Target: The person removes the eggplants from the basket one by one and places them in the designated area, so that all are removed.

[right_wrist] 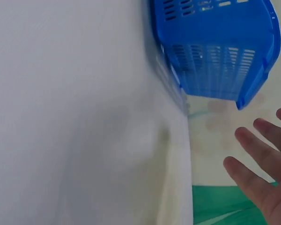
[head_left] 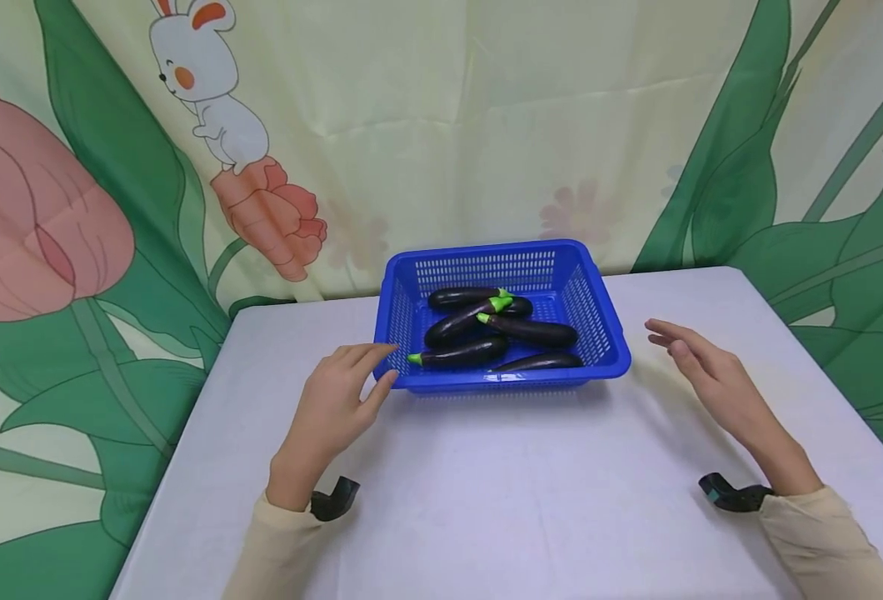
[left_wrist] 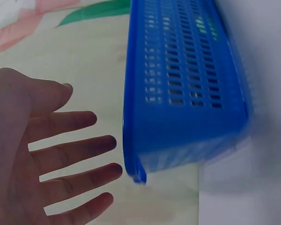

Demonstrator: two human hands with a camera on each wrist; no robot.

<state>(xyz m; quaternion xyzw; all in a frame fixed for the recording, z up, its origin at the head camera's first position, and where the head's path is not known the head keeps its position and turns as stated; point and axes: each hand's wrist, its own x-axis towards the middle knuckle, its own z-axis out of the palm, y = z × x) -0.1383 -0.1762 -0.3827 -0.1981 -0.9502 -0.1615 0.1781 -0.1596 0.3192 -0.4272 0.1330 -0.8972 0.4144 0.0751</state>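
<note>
**Blue basket (head_left: 501,380) with six eggplants (head_left: 456,354) in view stands between two reaching hands**

At far left, a large pink tulip (head_left: 29,217) and green leaves are printed on the backdrop (head_left: 404,125), with a white rabbit (head_left: 212,83) a little further in.

The left hand (head_left: 336,400) comes next, its fingers spread wide and its thumb well apart, holding nothing. It is just beside the basket's near left corner. From the head its fingertips overlap the rim; the left wrist view shows a narrow gap between them and the blue plastic. A black device (head_left: 335,500) sits at this wrist, by a beige cuff.

The basket rests upright toward the far side of the white table (head_left: 486,483). Inside, the nearest eggplant to the left hand lies just past the fingertips, its green cap pointing left. In the middle, several more lie crossed and overlapping, their green caps close together. The one at near right lies along the front wall, partly hidden by the rim.

A strip of bare tabletop separates the basket's right side from the right hand (head_left: 715,379). Its fingers are extended and parted, with nothing in them. A second black device is at its wrist, and more green leaves fill the backdrop at far right.
</note>
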